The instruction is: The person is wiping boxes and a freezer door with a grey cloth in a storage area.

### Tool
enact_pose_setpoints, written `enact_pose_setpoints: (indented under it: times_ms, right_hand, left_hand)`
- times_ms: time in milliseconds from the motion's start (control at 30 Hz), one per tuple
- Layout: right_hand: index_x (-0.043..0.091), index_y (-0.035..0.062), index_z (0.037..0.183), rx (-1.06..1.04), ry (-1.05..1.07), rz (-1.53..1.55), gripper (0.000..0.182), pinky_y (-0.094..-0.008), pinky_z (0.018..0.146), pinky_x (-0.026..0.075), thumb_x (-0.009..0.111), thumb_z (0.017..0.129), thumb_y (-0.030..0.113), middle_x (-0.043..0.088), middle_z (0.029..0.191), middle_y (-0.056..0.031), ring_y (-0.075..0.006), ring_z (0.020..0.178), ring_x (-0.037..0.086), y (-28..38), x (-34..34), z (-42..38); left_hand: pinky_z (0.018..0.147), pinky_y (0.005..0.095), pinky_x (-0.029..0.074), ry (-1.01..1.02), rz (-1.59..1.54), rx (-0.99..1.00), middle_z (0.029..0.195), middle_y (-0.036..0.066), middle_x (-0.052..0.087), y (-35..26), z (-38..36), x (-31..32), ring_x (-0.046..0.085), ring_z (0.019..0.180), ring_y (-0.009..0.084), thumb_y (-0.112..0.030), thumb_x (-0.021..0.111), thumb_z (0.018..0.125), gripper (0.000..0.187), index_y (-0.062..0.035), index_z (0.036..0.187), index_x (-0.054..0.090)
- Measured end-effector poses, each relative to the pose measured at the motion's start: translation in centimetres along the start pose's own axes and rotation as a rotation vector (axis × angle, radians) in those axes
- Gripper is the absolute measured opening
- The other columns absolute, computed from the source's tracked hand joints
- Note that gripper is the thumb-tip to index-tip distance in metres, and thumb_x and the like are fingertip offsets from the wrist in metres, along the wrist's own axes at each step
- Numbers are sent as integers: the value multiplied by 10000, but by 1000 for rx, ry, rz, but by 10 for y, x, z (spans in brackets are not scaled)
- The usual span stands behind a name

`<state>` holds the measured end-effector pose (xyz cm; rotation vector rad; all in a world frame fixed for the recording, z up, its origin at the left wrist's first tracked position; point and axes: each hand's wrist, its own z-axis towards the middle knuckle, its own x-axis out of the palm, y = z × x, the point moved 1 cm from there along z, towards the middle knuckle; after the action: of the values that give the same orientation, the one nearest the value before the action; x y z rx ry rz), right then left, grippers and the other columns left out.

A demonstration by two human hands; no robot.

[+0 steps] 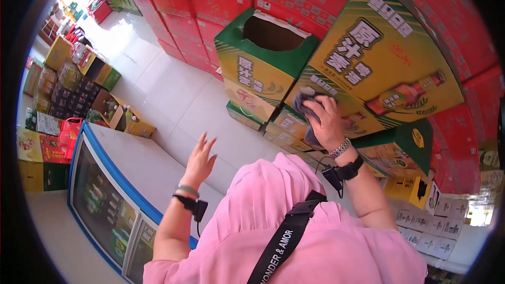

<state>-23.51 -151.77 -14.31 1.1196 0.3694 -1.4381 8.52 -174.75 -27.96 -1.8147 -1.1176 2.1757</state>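
A grey cloth (pixel 305 101) is gripped in the right hand (pixel 327 121), bunched near the left edge of a yellow beer carton (pixel 351 111), its length trailed below the fingers. The left hand (pixel 199 163) is held empty, fingers spread, farther from the cloth, near the display freezer (pixel 131 150).

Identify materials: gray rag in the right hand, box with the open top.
Gray rag: probably matte fabric, given its soft, bunched folds in the right hand. Box with the open top: likely printed cardboard, given its flat panels and plain brown inside; any coating unclear.
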Motion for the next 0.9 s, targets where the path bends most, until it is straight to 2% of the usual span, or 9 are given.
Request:
enact_pose_setpoints:
  times_ms: [67, 167, 267, 400, 567, 633, 700, 800, 900]
  right_hand:
    - [658, 110, 1153, -86, -60, -9, 382, -440, 900, 465, 716, 787, 17, 571, 1098, -126, -358, 1024, 542, 14, 8, 34]
    - [644, 111, 1190, -162, -76, -39, 412, -439, 949, 463, 699, 793, 15, 572, 1150, -144, -367, 1069, 538, 16, 38, 82]
    - [650, 106, 1207, -177, 33, -65, 420, -426, 1011, 459, 676, 795, 29, 574, 1228, -147, -346, 1149, 538, -9, 107, 111]
    - [648, 105, 1220, -243, 23, -124, 468, -414, 1030, 460, 632, 766, -9, 548, 1285, -148, -336, 1195, 521, 4, 155, 149]
    - [655, 121, 1195, -227, 54, -193, 366, -419, 1015, 459, 587, 838, 78, 547, 1273, -137, -318, 1186, 522, 40, 183, 202]
    - [645, 119, 1160, -130, 73, -219, 311, -429, 1006, 455, 593, 854, 112, 544, 1258, -133, -327, 1177, 517, 36, 180, 201]
    - [630, 127, 1147, -177, 48, -216, 290, -445, 985, 456, 600, 859, 121, 524, 1257, -132, -328, 1163, 513, 23, 177, 195]
    - [630, 138, 1169, -150, 70, -214, 317, -451, 982, 447, 604, 854, 113, 518, 1254, -131, -321, 1160, 507, 19, 172, 179]
    - [634, 146, 1182, -117, 93, -185, 341, -453, 981, 440, 597, 846, 99, 519, 1249, -128, -323, 1164, 510, 13, 167, 177]
  left_hand:
    - [997, 456, 504, -6, 20, -240, 1564, 205, 333, 26, -48, 6, 552, 1246, 402, -95, 698, 871, 573, -131, 1405, 496]
    - [990, 463, 508, -64, 37, -434, 1542, 205, 369, 43, -97, 19, 546, 1247, 417, -111, 698, 876, 534, -136, 1378, 518]
    - [989, 466, 508, -115, -11, -541, 1524, 200, 397, 54, -126, 36, 547, 1247, 418, -113, 698, 876, 515, -143, 1364, 534]
    - [1004, 468, 498, -124, -32, -669, 1509, 219, 410, 66, -149, 55, 554, 1237, 426, -126, 711, 868, 496, -139, 1342, 565]
    - [998, 460, 502, 32, -95, -879, 1485, 222, 433, 109, -183, 79, 565, 1230, 409, -147, 728, 861, 500, -121, 1336, 573]
    - [980, 446, 512, 22, -147, -919, 1468, 219, 446, 118, -175, 60, 583, 1203, 387, -147, 729, 863, 495, -112, 1332, 575]
    - [954, 427, 527, -65, -223, -954, 1445, 218, 463, 119, -156, 51, 609, 1155, 359, -139, 723, 870, 481, -103, 1327, 577]
    - [911, 399, 541, -117, -248, -842, 1389, 199, 509, 144, -117, 41, 636, 1059, 318, -116, 701, 891, 462, -101, 1334, 569]
    - [890, 390, 545, -138, -258, -674, 1319, 177, 562, 153, -29, 0, 642, 1003, 308, -102, 679, 913, 447, -95, 1342, 556]
